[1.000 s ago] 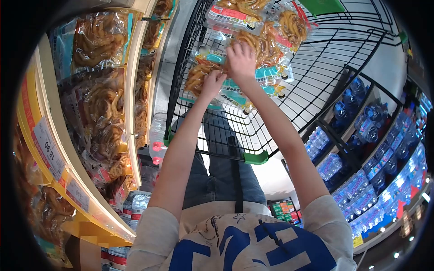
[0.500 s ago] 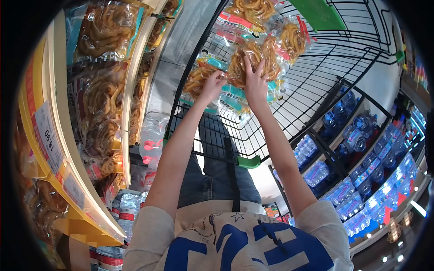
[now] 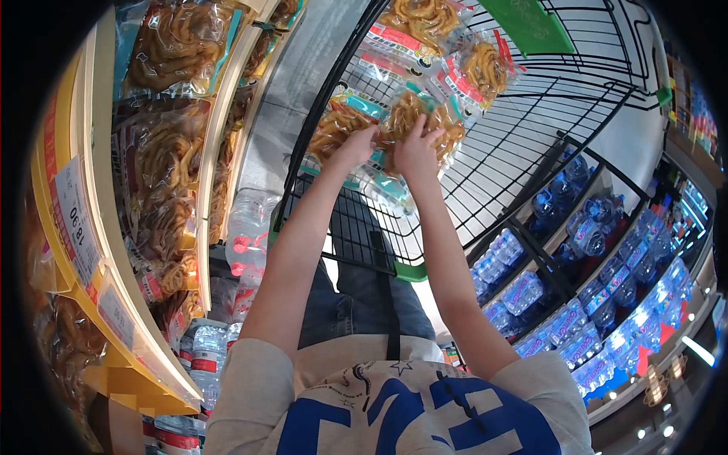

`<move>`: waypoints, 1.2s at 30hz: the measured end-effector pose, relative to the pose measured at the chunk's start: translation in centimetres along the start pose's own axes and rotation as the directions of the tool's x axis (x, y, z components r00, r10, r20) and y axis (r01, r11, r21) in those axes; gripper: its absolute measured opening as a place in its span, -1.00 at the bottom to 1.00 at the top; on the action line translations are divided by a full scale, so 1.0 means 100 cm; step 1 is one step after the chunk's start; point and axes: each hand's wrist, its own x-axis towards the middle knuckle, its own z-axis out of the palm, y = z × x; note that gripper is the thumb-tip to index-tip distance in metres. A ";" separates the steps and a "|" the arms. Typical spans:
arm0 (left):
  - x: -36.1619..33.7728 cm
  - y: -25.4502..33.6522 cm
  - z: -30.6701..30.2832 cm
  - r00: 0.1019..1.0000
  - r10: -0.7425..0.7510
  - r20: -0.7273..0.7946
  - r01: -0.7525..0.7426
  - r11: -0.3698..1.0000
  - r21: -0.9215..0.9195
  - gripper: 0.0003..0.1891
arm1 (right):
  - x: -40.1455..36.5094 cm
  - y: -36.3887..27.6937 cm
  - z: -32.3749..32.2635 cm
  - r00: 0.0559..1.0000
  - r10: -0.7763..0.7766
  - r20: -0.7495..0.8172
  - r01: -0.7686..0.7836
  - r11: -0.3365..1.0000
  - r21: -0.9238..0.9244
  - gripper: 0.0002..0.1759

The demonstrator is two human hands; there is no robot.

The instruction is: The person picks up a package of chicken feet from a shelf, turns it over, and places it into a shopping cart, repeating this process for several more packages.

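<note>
Hands are both raised forward over a black wire shopping cart (image 3: pixel 523 144). The right hand (image 3: pixel 415 152) holds a clear snack packet (image 3: pixel 425 114) of brown twisted sticks, its fingers (image 3: pixel 434 137) spread part-wide over the packet's face. The left hand (image 3: pixel 355 145) is just beside it, fingers curled narrow at the line where that packet meets a neighbouring packet (image 3: pixel 330 129) with a teal band. Which of the two it grips cannot be told. Both packets sit at the near left of the cart's basket, against its rim. Further in lie red-banded packets (image 3: pixel 462 72) of the same kind, overlapping one another. Print on all packet labels is too small to read. A green panel (image 3: pixel 531 23) sits at the cart's far end, and a green corner guard (image 3: pixel 412 271) marks its near corner. The basket's right half shows bare wire floor, with free room beside the right hand. To the left, a shelf (image 3: pixel 216 152) runs close along the cart, packed with like bags. Its yellow edge carries a price tag (image 3: pixel 74 220) reading 18.90. Bottled water (image 3: pixel 584 326) fills the racks on the right, labels unreadable. The shirt (image 3: pixel 409 409) bears large blue letters, only partly in view.
</note>
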 end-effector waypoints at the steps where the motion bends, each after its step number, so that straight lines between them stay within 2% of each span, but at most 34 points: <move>1: -0.002 -0.001 0.002 0.995 0.063 -0.077 -0.053 0.991 0.126 -0.72 | 0.007 -0.003 0.002 0.999 -0.017 0.031 0.017 1.000 0.004 -0.13; 3: -0.013 0.017 0.000 0.994 0.039 -0.098 -0.002 0.936 0.352 -0.72 | 0.014 -0.005 0.008 0.994 -0.008 0.110 0.009 1.000 -0.013 -0.11; 4: -0.019 0.027 -0.001 0.993 0.029 -0.111 0.026 0.887 0.460 -0.72 | 0.013 -0.004 0.007 0.995 -0.006 0.102 0.007 1.000 -0.013 -0.10; 6: -0.021 0.028 0.005 0.985 0.137 -0.108 -0.045 0.799 0.599 -0.68 | 0.008 0.000 0.000 0.997 -0.006 0.083 0.007 1.000 -0.016 -0.08; 7: -0.023 0.028 0.007 0.977 0.190 -0.101 -0.076 0.745 0.663 -0.66 | 0.005 0.003 -0.006 0.998 0.014 0.054 -0.012 0.999 -0.038 -0.16; 10: -0.030 0.038 0.005 0.989 0.049 -0.142 0.061 0.735 0.676 -0.57 | 0.013 0.023 -0.011 0.993 -0.027 0.118 0.035 0.997 -0.073 -0.27; 11: -0.031 0.039 0.004 0.984 0.053 -0.171 0.072 0.759 0.647 -0.54 | 0.010 0.027 -0.012 0.993 -0.003 0.116 0.018 0.992 -0.125 -0.37; 13: -0.032 0.039 0.002 0.974 0.063 -0.219 0.080 0.806 0.586 -0.48 | 0.002 0.040 -0.008 0.995 -0.085 0.050 0.090 0.991 -0.101 -0.36; 14: -0.030 0.034 0.002 0.979 0.025 -0.202 0.087 0.845 0.528 -0.49 | -0.002 0.047 -0.005 0.992 -0.127 0.015 0.128 0.988 -0.091 -0.35; 17: -0.021 0.017 -0.005 0.988 -0.070 -0.140 0.115 0.931 0.345 -0.49 | -0.017 0.072 0.001 0.983 -0.160 0.090 0.169 0.981 -0.100 -0.29; 19: -0.018 0.014 -0.009 0.991 -0.106 -0.084 0.122 0.969 0.216 -0.51 | -0.026 0.080 0.004 0.985 -0.159 0.064 0.163 0.985 -0.064 -0.25; 21: -0.017 0.011 -0.005 0.986 -0.080 -0.143 0.101 0.985 0.143 -0.53 | -0.030 0.087 0.006 0.990 -0.124 0.061 0.127 0.991 -0.039 -0.27; 24: -0.018 0.010 0.001 0.967 -0.055 -0.251 0.081 0.992 0.098 -0.56 | -0.037 0.089 0.002 0.991 -0.084 0.104 0.094 0.991 -0.098 -0.33; 27: -0.020 0.018 -0.003 0.933 -0.006 -0.359 0.044 0.994 0.097 -0.60 | -0.032 0.090 0.003 0.977 -0.172 -0.130 0.165 0.985 -0.058 -0.48; 30: -0.025 0.030 -0.012 0.894 0.030 -0.448 -0.009 0.999 0.049 -0.65 | -0.024 0.083 -0.004 0.901 -0.237 -0.363 0.289 0.953 0.093 -0.64; 31: -0.026 0.032 -0.016 0.879 0.036 -0.476 -0.027 0.999 0.026 -0.67 | -0.025 0.072 -0.012 0.887 -0.257 -0.383 0.323 0.939 0.118 -0.72; 34: -0.048 0.052 -0.023 0.795 0.106 -0.597 -0.105 0.994 0.037 -0.73 | -0.024 0.059 -0.012 0.857 -0.320 -0.404 0.386 0.918 0.093 -0.72; 36: -0.074 0.073 -0.032 0.815 0.118 -0.568 -0.176 0.983 -0.048 -0.76 | -0.029 0.048 -0.010 0.850 -0.328 -0.411 0.451 0.856 0.251 -0.76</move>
